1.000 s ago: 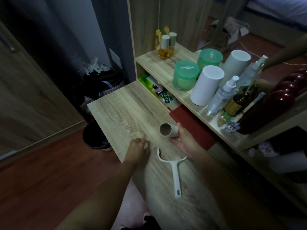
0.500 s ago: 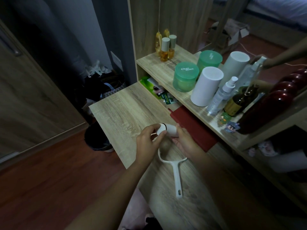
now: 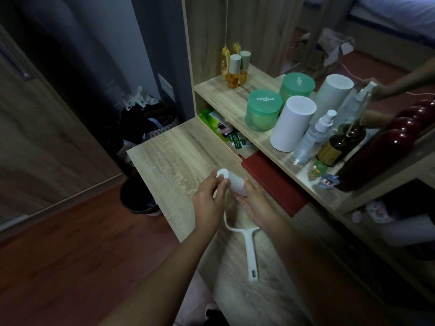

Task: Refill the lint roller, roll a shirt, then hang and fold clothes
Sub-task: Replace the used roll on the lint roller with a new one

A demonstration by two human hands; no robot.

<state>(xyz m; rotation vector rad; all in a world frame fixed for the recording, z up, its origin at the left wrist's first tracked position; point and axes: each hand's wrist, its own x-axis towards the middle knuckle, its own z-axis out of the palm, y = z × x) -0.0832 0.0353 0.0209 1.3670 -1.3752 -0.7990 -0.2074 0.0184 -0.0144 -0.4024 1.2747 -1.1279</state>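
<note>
While between left hand [image 3: 209, 199] and right hand [image 3: 257, 204], smooth white cylindrical roll [image 3: 233, 182].

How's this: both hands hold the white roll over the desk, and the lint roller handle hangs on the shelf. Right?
Not quite. The head view shows the lint roller handle lying flat on the desk, not hanging on the shelf. Left hand and right hand do hold the white roll over it.

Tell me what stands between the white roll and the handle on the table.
Nothing visible. The left hand and right hand hold the roll above the handle; only the left hand overlaps its fork.
</note>
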